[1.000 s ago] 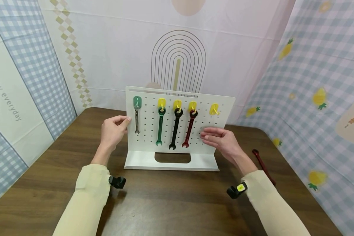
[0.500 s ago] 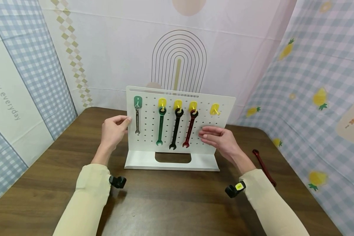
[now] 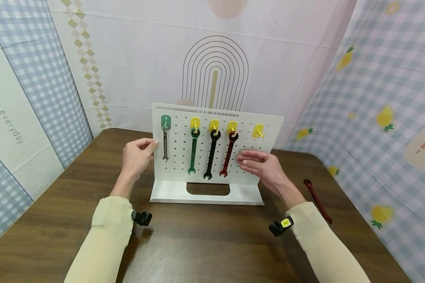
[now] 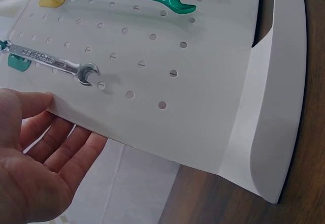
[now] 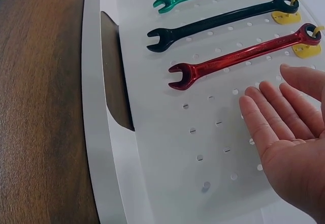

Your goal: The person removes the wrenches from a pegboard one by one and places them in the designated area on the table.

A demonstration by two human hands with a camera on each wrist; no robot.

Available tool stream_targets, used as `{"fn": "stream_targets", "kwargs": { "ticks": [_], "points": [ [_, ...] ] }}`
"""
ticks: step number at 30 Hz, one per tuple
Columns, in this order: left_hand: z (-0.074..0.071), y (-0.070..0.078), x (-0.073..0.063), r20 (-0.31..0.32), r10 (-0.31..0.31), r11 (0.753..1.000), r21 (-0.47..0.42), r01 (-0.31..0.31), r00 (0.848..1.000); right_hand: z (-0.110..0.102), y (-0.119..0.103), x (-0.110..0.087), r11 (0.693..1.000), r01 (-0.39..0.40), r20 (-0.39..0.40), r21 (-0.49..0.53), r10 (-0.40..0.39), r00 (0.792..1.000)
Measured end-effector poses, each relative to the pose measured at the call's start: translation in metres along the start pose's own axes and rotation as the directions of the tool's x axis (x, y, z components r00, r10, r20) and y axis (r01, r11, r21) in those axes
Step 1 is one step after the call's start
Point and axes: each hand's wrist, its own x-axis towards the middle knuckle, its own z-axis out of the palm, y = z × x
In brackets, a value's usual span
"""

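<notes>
Head view: at far left, the left hand [image 3: 136, 157] pinches the edge of the board [image 3: 177, 177], thumb in front and fingers behind. The board stands on the table [image 3: 198, 243]. On it hang a silver wrench [image 3: 165, 146] from a green hook [image 3: 166, 120], then a green wrench [image 3: 193, 153], a black wrench [image 3: 211, 155] and a red wrench [image 3: 228, 155], each from a yellow hook. Further right is another yellow hook [image 3: 258, 131]; below it the right hand [image 3: 263, 167] is released, fingers straight, before the board; whether they touch it I cannot tell. Rightmost, a second red wrench [image 3: 316, 199] lies on the table.
</notes>
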Motion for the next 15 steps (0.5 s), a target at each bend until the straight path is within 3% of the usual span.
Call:
{"fn": "stream_targets", "kwargs": {
  "ticks": [15],
  "points": [
    [0.0000, 0.0002, -0.0002, 0.003, 0.000, 1.000, 0.003, 0.000, 1.000, 0.0050, -0.0016, 0.0016, 1.000, 0.006, 0.001, 0.019, -0.006, 1.000]
  ]
}}
